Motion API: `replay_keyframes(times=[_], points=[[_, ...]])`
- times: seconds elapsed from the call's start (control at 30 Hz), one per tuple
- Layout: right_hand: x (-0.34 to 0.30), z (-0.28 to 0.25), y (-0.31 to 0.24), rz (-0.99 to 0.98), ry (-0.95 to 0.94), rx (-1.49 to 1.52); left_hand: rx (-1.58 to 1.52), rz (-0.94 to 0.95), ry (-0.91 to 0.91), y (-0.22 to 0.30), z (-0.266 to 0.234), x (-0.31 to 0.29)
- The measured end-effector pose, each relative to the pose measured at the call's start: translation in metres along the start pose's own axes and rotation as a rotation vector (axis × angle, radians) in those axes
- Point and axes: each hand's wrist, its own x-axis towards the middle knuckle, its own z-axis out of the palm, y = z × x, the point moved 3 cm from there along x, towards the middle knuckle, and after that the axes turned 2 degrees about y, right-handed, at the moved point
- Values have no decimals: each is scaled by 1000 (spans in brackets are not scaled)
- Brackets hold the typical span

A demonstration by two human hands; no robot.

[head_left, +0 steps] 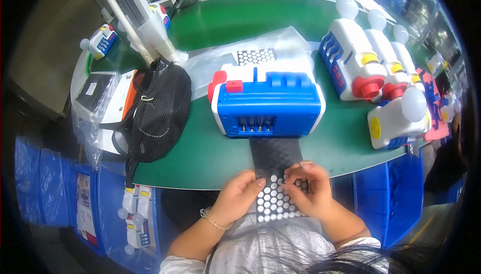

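My left hand (239, 196) pinches the left edge of a dark sheet covered in white round stickers (270, 205), held just off the table's front edge. Bent over the sheet's right side is my right hand (311, 189), thumb and fingertips drawn close together; what lies between them is too small to make out. A black textured strip (276, 154) runs from the sheet up onto the table. Beyond it lies a blue and white plastic toy (270, 106) with red parts. Its battery compartment (256, 124) faces me, uncovered, with several batteries inside.
Several white-and-blue toys with round white bulbs (352, 58) stand at the right, one nearer toy (400, 119) beside them. A black mesh bag (159, 111) lies left. Clear plastic bags (290, 43) and another dotted sheet (256, 56) lie behind. Blue bins (388, 199) flank the green table (225, 16).
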Motion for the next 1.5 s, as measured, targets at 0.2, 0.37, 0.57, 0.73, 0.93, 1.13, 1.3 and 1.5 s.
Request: replay_keyframes(times=[0.2, 0.37, 0.57, 0.73, 0.93, 1.13, 1.3, 1.5], points=[[8, 9, -15, -20, -13, 22, -225, -136, 43, -3, 5, 0], [6, 18, -11, -96, 85, -47, -102, 41, 52, 2, 5, 6], [15, 21, -20, -199, 27, -254, -449, -135, 51, 12, 7, 3], [8, 21, -6, -311, -18, -105, -578, -261, -95, -1, 1, 7], [2, -19, -2, -164, 169, 239, 530, 277, 163, 28, -52, -2], [31, -52, 28, -34, 373, 337, 1346, 1128, 414, 39, -71, 36], [59, -53, 45, -73, 344, 490, 1409, 1131, 139, 52, -96, 78], [66, -61, 56, -102, 330, 412, 1249, 1315, -193, 68, -98, 99]])
